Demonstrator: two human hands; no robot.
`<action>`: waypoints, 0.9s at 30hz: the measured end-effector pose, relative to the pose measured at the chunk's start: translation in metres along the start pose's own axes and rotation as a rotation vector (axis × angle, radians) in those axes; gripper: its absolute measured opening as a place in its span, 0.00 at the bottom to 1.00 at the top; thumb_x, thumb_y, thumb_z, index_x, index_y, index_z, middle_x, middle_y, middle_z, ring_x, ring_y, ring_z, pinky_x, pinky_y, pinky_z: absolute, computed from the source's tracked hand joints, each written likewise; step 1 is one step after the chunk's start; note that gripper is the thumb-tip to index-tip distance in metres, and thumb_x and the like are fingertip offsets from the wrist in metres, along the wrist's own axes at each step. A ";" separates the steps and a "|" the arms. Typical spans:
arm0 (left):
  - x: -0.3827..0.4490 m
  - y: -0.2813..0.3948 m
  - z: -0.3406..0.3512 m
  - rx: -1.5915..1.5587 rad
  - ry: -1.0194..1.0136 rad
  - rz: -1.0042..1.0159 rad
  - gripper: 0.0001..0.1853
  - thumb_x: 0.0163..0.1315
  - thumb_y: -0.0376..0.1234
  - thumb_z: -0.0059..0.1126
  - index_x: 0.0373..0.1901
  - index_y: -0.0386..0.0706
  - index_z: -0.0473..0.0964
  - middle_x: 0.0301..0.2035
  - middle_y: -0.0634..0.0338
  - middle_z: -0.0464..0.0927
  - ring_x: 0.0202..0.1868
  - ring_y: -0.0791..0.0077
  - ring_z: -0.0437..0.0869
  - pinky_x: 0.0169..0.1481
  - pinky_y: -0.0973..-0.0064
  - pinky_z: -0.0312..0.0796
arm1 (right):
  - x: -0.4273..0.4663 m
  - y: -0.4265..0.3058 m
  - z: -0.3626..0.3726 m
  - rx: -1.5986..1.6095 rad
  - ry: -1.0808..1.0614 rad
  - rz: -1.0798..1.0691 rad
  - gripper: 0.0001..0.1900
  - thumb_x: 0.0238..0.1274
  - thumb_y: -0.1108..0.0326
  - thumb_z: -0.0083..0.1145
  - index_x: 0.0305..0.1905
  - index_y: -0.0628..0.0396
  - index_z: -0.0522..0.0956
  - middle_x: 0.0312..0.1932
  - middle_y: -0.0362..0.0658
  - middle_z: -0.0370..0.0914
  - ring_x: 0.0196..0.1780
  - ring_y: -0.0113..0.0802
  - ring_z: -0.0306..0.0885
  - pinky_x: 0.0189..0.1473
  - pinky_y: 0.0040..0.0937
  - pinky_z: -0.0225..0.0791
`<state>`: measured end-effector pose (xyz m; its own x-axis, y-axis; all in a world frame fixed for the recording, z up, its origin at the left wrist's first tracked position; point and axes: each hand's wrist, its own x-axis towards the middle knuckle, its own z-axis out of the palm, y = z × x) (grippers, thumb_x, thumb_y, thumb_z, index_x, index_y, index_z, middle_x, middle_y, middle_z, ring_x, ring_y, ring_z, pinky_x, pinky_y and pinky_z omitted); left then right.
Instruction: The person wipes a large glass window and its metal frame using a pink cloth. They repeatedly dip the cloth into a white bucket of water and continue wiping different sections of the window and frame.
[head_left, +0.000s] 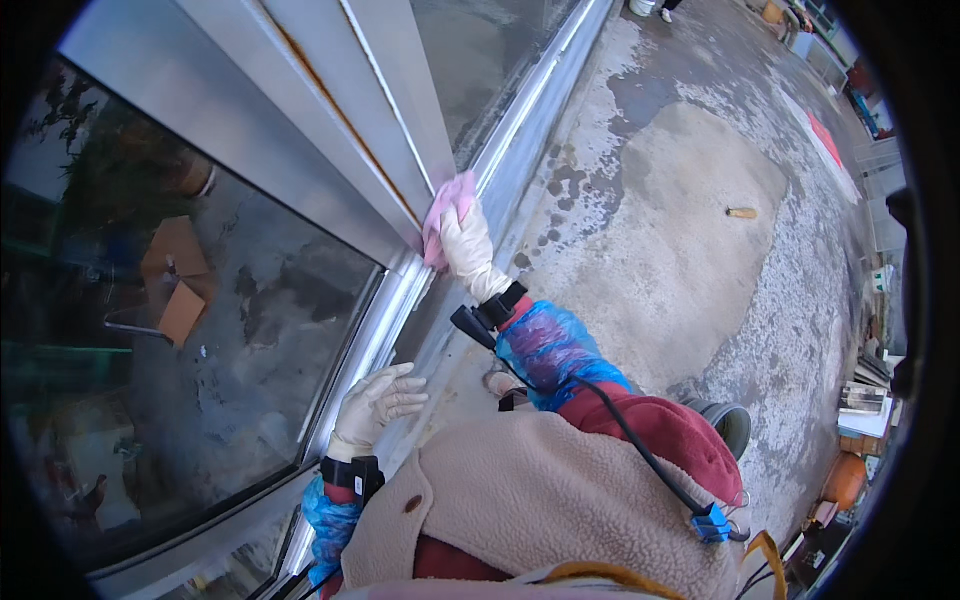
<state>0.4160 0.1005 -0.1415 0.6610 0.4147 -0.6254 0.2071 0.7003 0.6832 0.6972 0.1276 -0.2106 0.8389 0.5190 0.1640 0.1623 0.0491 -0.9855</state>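
A pink cloth is pressed against the foot of a pale metal door or window post by my right hand, which wears a white glove. Below it on the left, my left hand, also gloved, has its fingers apart and holds nothing. It is beside the silver bottom frame rail; whether it touches the rail I cannot tell. A dark, reflective glass pane fills the left side. A rusty brown streak runs down the post towards the cloth.
Damp, patchy concrete floor spreads to the right, with a small tan block on it. A grey bucket stands close behind my right arm. Boxes and an orange round object line the far right. Another person's foot shows at the top beside a white bucket.
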 end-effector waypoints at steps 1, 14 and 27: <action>-0.004 0.001 0.000 0.020 0.045 -0.014 0.22 0.72 0.39 0.49 0.60 0.32 0.71 0.47 0.44 0.81 0.45 0.58 0.87 0.51 0.65 0.80 | 0.002 -0.011 -0.002 -0.026 -0.032 0.028 0.19 0.67 0.60 0.51 0.58 0.55 0.73 0.53 0.54 0.75 0.58 0.52 0.75 0.58 0.39 0.68; -0.021 0.037 0.000 0.016 -0.113 0.179 0.23 0.73 0.37 0.47 0.61 0.28 0.68 0.54 0.35 0.76 0.51 0.47 0.84 0.57 0.60 0.78 | 0.092 -0.331 -0.021 -0.324 0.363 -1.055 0.24 0.65 0.58 0.55 0.59 0.61 0.69 0.53 0.62 0.73 0.50 0.61 0.76 0.50 0.50 0.72; -0.032 0.020 -0.004 -0.102 -0.107 0.280 0.22 0.73 0.38 0.50 0.59 0.28 0.70 0.49 0.42 0.81 0.47 0.51 0.86 0.55 0.57 0.79 | 0.129 -0.572 -0.036 -0.202 0.307 -1.151 0.15 0.66 0.62 0.53 0.52 0.57 0.78 0.49 0.56 0.78 0.56 0.49 0.76 0.58 0.46 0.70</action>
<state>0.3962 0.1032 -0.1088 0.7555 0.5400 -0.3710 -0.0637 0.6241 0.7787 0.7311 0.1362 0.3763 0.2337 0.0337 0.9717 0.9509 0.2007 -0.2357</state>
